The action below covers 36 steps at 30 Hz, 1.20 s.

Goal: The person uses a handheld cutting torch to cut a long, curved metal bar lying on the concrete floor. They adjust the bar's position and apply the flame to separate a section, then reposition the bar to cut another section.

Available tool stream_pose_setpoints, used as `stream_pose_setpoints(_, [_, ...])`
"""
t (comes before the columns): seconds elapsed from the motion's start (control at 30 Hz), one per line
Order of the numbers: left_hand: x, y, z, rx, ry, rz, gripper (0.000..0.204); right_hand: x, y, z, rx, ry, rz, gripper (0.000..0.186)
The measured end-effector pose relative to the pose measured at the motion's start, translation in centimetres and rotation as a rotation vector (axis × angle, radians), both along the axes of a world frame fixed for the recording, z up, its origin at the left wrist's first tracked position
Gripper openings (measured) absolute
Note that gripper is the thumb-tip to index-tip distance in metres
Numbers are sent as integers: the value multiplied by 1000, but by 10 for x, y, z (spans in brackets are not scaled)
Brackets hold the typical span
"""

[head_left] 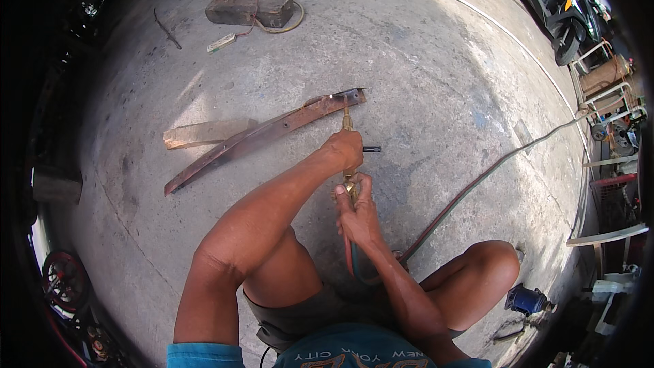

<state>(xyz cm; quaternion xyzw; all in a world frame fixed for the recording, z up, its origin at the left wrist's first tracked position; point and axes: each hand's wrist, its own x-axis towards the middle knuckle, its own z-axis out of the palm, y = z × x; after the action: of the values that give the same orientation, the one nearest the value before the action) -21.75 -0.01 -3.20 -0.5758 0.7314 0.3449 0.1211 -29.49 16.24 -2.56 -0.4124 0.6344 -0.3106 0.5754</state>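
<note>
My left hand (346, 150) is wrapped round the body of a brass gas torch (348, 123). A short black piece (372, 149) sticks out beside that fist; I cannot make out what it is. Lower down, the fingers of my right hand (357, 215) close on the torch's valve end. Red and green hoses (449, 208) run from there and across the floor to the right. The torch's tip meets the far right end of a long, rusty, slightly bent metal bar (272, 125). A wooden block (197, 134) lies partly under the bar.
Farther off, a dark timber block (248, 10) has a thin cable round it and a small pale box (221, 43) beside it. A stick (167, 28) lies to its left. Motorbikes (567, 24) and metal scrap line the right edge, with a blue can-like object (526, 299) near my knee.
</note>
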Motion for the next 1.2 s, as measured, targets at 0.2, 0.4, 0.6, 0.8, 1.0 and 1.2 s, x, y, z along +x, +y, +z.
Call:
stream_pose_setpoints(0.2, [-1,1,7,2,3,-12,28,-1,1,0,-10,-13,-9,38])
stream_pose_setpoints(0.4, [-2,2,6,-5,6,-6,28,-1,1,-3,-16,-41,-27,35])
stream_pose_setpoints(0.6, [-2,3,6,-10,6,7,28,0,1,-3,-8,-43,-25,36])
stream_pose_setpoints(0.8, [-1,3,6,-5,8,-2,28,0,1,-5,-5,-19,-30,38])
stream_pose_setpoints(1.0, [-2,2,4,-13,1,-19,28,1,1,1,22,-19,-33,40])
stream_pose_setpoints(1.2, [1,1,-12,-92,30,-39,26,1,0,-2,24,-20,-39,40])
